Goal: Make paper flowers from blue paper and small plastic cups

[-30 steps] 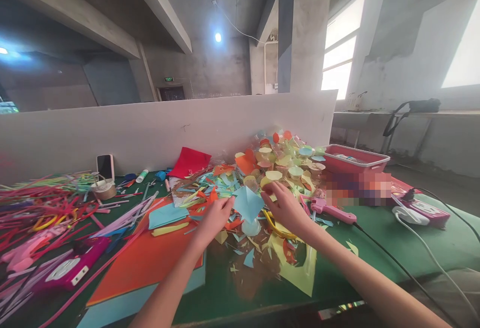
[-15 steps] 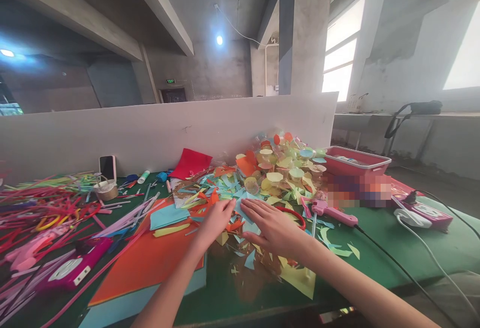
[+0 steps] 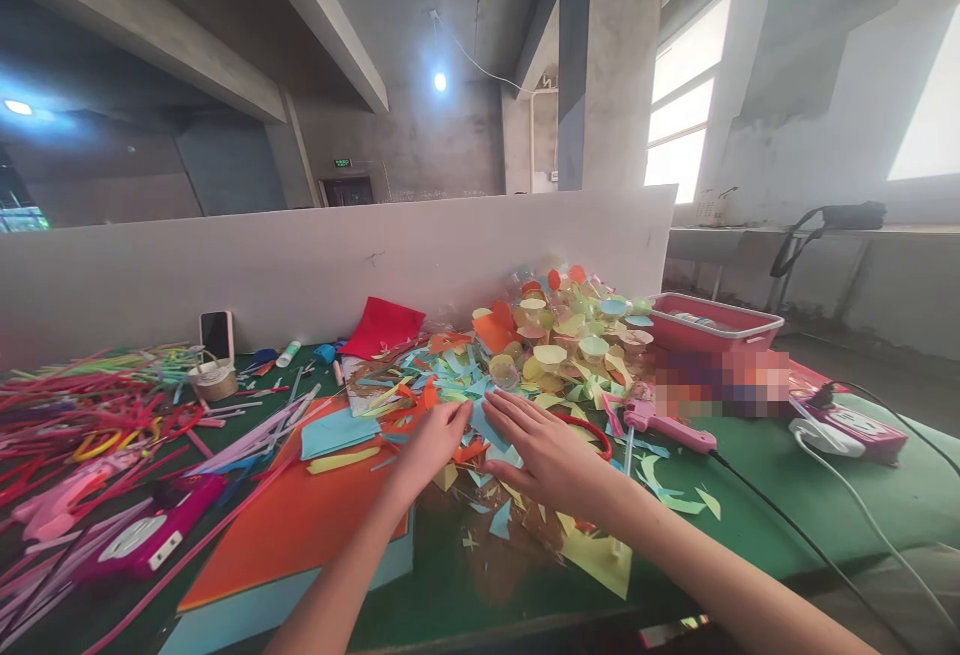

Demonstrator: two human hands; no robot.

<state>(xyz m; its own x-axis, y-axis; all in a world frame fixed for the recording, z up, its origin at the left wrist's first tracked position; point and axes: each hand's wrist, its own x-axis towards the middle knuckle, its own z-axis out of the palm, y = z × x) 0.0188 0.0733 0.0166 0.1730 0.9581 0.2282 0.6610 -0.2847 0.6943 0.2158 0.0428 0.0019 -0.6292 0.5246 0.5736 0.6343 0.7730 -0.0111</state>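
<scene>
A small piece of light blue paper (image 3: 486, 423) is between my two hands, above a pile of paper scraps. My left hand (image 3: 436, 440) pinches its left edge between thumb and fingertips. Over the right side of the paper lies my right hand (image 3: 544, 450), fingers stretched out and thumb apart, fingertips touching it. Part of the paper is hidden under those fingers. Blue, yellow and orange paper scraps (image 3: 501, 518) lie around and below both hands. An orange sheet (image 3: 292, 525) rests left of my left hand, with a folded blue paper (image 3: 339, 432) on top.
Clear cups with coloured paper discs (image 3: 551, 355) are heaped behind my hands. To the right are a pink glue gun (image 3: 671, 427), a red basket (image 3: 716, 325) and a corded power strip (image 3: 855, 430). Coloured strips (image 3: 90, 405), a purple power strip (image 3: 150, 530) and a phone (image 3: 217, 335) lie left.
My fingers have shifted very slightly on the light blue paper. Everything else stays in place.
</scene>
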